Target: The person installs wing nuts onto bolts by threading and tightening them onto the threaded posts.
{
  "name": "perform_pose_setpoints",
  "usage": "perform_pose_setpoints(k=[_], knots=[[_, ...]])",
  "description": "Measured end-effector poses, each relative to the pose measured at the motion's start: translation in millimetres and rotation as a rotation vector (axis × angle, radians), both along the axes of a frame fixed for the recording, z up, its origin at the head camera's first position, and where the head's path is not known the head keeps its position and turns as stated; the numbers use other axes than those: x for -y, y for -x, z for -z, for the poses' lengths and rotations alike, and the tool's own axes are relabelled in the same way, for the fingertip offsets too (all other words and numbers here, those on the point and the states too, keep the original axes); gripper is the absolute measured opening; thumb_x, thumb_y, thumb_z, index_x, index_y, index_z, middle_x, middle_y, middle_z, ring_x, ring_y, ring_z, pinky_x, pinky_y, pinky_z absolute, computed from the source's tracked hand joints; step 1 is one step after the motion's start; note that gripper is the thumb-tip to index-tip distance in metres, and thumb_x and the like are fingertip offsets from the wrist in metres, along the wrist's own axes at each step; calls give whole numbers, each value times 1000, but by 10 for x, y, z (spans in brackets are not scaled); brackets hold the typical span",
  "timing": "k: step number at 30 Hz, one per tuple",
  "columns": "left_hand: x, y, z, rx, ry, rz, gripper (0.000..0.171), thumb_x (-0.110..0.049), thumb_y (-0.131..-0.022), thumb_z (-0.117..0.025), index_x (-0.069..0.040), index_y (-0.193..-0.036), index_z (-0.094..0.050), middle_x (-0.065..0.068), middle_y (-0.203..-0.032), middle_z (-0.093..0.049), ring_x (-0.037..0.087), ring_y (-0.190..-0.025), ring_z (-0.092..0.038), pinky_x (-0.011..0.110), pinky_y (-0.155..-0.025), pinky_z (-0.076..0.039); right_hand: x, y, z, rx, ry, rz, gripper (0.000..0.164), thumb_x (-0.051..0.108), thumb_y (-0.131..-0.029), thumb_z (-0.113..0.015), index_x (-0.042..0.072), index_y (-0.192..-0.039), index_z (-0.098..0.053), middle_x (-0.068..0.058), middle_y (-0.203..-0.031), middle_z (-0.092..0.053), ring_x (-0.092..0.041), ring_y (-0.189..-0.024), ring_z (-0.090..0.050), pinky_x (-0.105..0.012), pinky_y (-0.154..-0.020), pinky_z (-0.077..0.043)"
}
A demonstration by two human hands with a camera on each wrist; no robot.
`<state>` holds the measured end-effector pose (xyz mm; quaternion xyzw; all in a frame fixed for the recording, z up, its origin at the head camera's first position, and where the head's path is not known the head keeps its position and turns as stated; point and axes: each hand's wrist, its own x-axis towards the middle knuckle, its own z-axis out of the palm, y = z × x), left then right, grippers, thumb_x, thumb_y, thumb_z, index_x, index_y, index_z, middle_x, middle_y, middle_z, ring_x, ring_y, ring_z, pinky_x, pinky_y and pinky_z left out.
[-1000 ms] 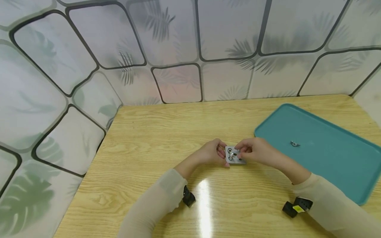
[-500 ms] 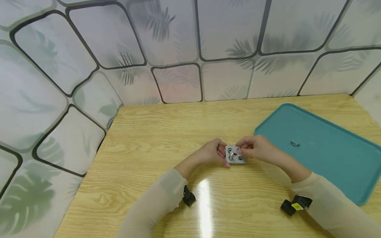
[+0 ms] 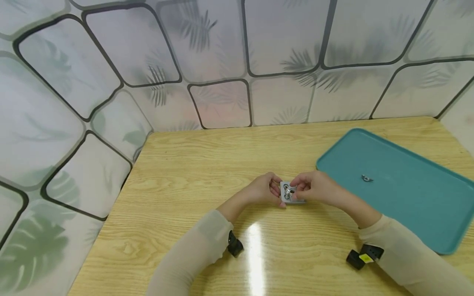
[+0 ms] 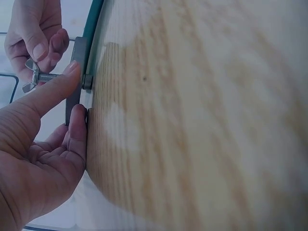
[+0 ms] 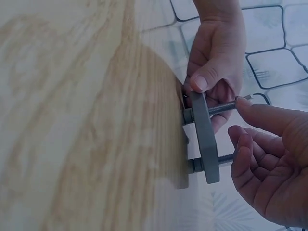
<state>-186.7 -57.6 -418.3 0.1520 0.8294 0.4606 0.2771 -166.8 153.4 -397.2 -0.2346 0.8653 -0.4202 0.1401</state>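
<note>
My left hand (image 3: 261, 190) grips the left edge of a small grey metal plate (image 3: 284, 200) with several holes. Two bolts pass up through the plate, their heads underneath, in the right wrist view. On the bolt nearer the left wrist camera sits a wing nut (image 4: 33, 76), with thread (image 4: 49, 77) showing below it. My right hand (image 3: 319, 188) is over the plate's right part, fingers curled round the upper end of the other bolt (image 5: 225, 159). Those fingers hide that bolt's tip, so a nut there cannot be made out. The right thumb (image 5: 260, 115) overlaps the nearer bolt's top.
A teal tray (image 3: 414, 209) lies at the right of the wooden table (image 3: 192, 164). One loose wing nut (image 3: 366, 178) rests on the tray. Behind and to the left stands a patterned wall (image 3: 222, 49). A black wrist camera (image 3: 235, 244) is strapped at the left sleeve.
My right fingers lift slightly up and right, then come back down and left over the plate, with the forearm shifting a little left. The left hand and plate stay put.
</note>
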Motion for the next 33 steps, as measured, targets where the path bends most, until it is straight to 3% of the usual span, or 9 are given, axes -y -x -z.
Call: perform_pose_setpoints(k=[15,22,33], knots=[[12,9,21,45,-41,-13,67,-5,-66,-86,-2,-121,-49,5,-93,-61,14,-82,-61,23,-73,-52,86,-27,10,19,-2,68,38,20,-79,-78,-4,-105,-66,-1,-76,-66,-12,-68,-60,-25,-59,-49],[5,11,1,38,-32,-4,68,-6,-66,-86,-2,-122,-48,4,-94,-60,13,-83,-60,23,-74,-52,111,-65,28,-18,0,87,36,17,-78,-78,-2,-106,-66,0,-75,-65,-10,-65,-59,-24,-57,-48],[-5,9,13,35,-27,-6,67,-5,-66,-86,-1,-121,-49,5,-94,-61,14,-82,-61,22,-74,-52,46,-84,10,-47,55,29,26,11,-80,-76,1,-102,-67,-1,-80,-65,-8,-71,-59,-23,-60,-50]])
